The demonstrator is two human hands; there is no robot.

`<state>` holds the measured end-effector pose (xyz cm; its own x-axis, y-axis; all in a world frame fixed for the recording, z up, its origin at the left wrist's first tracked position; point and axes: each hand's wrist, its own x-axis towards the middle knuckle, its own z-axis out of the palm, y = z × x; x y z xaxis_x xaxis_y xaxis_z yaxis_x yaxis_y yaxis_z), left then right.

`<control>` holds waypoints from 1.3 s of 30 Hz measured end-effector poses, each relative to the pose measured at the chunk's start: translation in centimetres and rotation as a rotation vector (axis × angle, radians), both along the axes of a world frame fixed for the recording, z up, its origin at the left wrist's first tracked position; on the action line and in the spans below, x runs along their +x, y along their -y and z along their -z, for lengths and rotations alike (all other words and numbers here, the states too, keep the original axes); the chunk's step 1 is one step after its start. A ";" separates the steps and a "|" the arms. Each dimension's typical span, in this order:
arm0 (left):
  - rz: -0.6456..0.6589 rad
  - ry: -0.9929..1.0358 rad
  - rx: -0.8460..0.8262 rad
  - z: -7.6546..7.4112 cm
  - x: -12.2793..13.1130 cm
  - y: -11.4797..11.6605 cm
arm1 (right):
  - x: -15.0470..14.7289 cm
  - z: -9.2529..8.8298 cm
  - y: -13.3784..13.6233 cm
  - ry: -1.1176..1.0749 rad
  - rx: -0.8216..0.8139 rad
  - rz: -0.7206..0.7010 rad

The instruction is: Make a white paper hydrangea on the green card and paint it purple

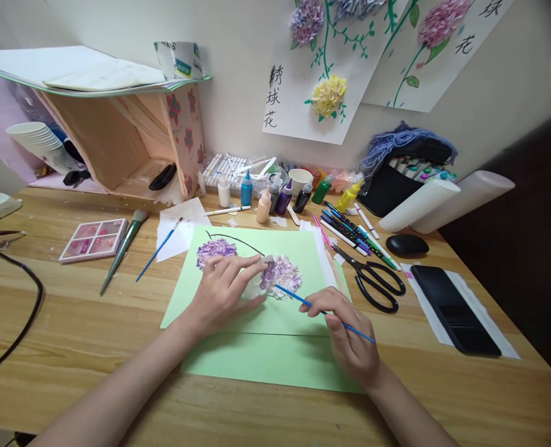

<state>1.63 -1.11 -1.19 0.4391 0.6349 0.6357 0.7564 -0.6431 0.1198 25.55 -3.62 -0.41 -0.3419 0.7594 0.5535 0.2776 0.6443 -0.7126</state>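
On the light green paper (256, 347) are two purple-and-white textured flower heads, a left one (215, 249) and a right one (288, 274), with a dark curved line drawn above them. My right hand (350, 335) pinches a thin blue brush (298, 298), whose tip touches the lower left of the right flower. Between the flowers, my left hand (223, 285) has its fingers around a small translucent container (266, 273) with purple stuff in it, tilted against the right flower's left side.
Black scissors (377, 279), pens (345, 230) and a phone (455, 310) lie right. Paint bottles (263, 205) stand behind the paper. At left are a green brush (123, 251), another blue brush (159, 248), a pink palette (93, 239) and an open box (182, 136).
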 end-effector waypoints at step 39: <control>-0.201 0.223 -0.129 0.2 -0.6 -0.6 | 1.3 1.0 -0.7 -0.101 -0.134 0.157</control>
<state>1.04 -0.52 -1.41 0.1557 0.7761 0.6111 0.8128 -0.4522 0.3672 26.87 -2.89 -1.43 -0.1623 0.8679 0.4695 0.2900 0.4967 -0.8180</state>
